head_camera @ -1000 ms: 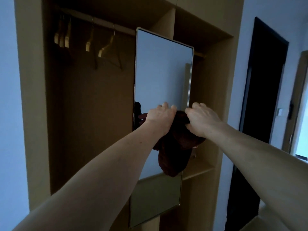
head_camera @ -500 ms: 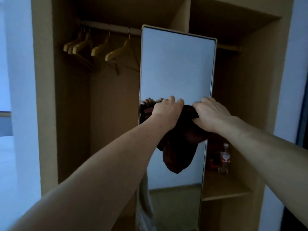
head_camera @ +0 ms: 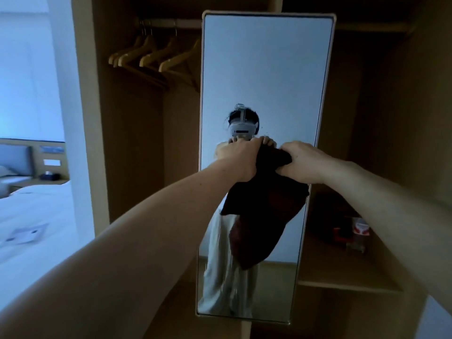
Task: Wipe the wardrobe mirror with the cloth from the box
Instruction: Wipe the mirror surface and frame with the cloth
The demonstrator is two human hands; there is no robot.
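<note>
A: Fig. legend, biggest item first?
B: Wardrobe [head_camera: 127, 143], open-fronted, tan panels, fills most of the frame. L compartment has a rail w/ wooden hangers [head_camera: 151, 57] bunched together, upper left of the mirror.
A: Next?
B: Bed [head_camera: 29, 216], white cover, far left edge, well apart from the wardrobe opening; a flat paper item lies on it, too blurred to read.
A: Mirror?
B: Mirror [head_camera: 264, 69], tall, upright, pale thin frame w/ rounded corners, centred betw. the two compartments. Reflects a plain wall, plus a person w/ a head-worn device and light trousers.
A: Shelf side?
B: Shelf [head_camera: 342, 277] in R compartment, just beside the mirror's lower right edge; small red-and-white packages [head_camera: 359, 231] stand on it, details dim.
A: Task item?
B: Cloth [head_camera: 264, 216], dark brown, bunched at the top, hanging loose to a point below, in front of the mirror's middle. Touching the glass or just off it: can't tell.
A: Hands?
B: Left hand [head_camera: 242, 160] clenched on the cloth's top left corner, knuckles toward the glass. Right hand [head_camera: 303, 162] clenched on the top right corner, near the mirror's right frame edge. Both forearms bare, reaching in from the lower corners.
</note>
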